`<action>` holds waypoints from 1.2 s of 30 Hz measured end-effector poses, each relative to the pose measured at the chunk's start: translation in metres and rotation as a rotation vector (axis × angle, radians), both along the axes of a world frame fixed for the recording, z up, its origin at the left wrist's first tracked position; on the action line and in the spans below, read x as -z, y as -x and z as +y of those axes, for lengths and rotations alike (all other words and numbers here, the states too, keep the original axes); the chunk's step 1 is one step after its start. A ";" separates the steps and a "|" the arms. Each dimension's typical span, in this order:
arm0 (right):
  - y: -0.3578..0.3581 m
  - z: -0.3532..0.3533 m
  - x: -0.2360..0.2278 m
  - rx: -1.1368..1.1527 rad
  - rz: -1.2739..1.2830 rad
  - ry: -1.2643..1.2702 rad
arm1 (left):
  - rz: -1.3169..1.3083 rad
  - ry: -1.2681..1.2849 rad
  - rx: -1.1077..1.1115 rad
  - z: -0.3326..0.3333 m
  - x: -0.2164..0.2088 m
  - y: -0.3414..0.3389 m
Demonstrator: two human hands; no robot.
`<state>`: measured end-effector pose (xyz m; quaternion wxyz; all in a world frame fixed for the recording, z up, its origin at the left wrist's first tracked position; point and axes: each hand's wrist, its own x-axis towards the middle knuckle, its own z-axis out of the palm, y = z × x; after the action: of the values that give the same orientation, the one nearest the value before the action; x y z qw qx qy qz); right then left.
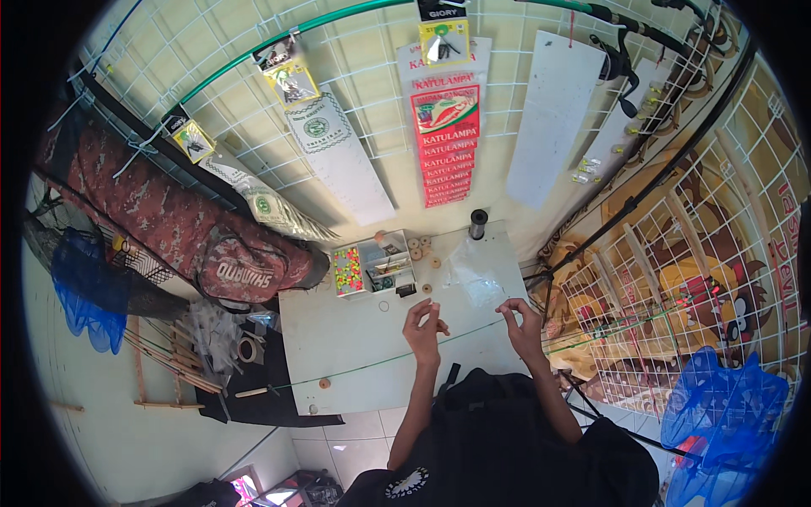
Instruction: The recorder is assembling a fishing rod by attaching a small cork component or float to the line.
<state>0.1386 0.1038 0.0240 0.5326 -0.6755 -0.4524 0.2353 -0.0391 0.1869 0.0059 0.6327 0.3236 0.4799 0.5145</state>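
Both hands are raised over a white table [338, 338], a short gap between them. My left hand [424, 328] has thumb and fingertips brought together in a pinch; what they hold, if anything, is too fine to make out. My right hand [521, 321] pinches in the same way, with its contents too small to see. Below the hands a thin green fishing rod [363, 364] with a pale handle lies across the table, running from lower left toward the right. Just beyond the right hand rests a clear plastic bag [481, 287].
A compartment box [390, 283] with bright beads [347, 270] stands at the table's back. Near it lie several round cork discs [435, 262] and a black spool [478, 221]. Packets hang on a wire grid [372, 51]. A camouflage rod bag [194, 220] leans at left; blue nets [718, 397] hang at right.
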 end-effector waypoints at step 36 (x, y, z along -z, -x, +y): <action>-0.007 -0.018 -0.028 -0.102 0.302 -0.028 | -0.019 -0.050 0.372 -0.051 -0.035 -0.050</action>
<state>0.1460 0.0856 0.0520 0.5913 -0.6012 -0.4040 0.3545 0.0106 0.1364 0.0405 0.7132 0.4177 0.3928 0.4032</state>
